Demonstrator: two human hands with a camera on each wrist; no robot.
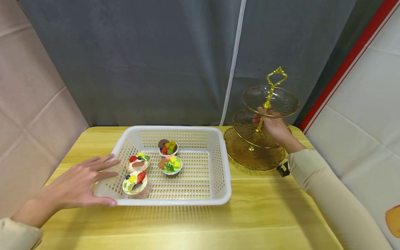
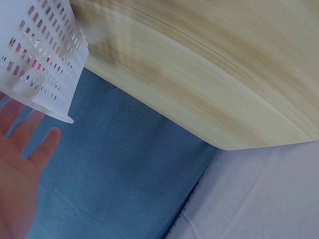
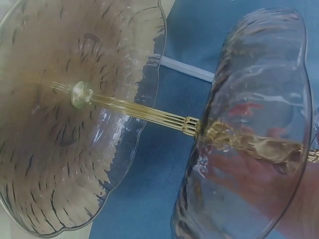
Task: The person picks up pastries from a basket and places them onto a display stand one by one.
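**One hand at a basket of cupcakes, the other inside a tiered stand**

Seen from the wearer's head, a white plastic basket sits on a wooden table at 7 o'clock, with a gold-trimmed, three-tier stand at 3 o'clock. The left hand, at 8 o'clock, has its fingers spread and nearly straight, the thumb at the basket's near corner; it grasps nothing, and perhaps serves to steady the basket. The right hand reaches between the stand's top and middle plates, its fingers apparently curled round the central pole (glass and blur soften the detail). That slim pole probably gives a surer hold than the broad plates. Whether the stand's weight rests fully on the table is unclear.

Four decorated cupcakes stand inside the basket, two cream-topped at its 9 and 8 o'clock, two dark-based at 12 o'clock and the centre; the walls likely keep them together.

No brand or writing is readable. A black device by the right cuff bears a yellow mark too small to decipher; an orange motif is cropped at 4 o'clock.
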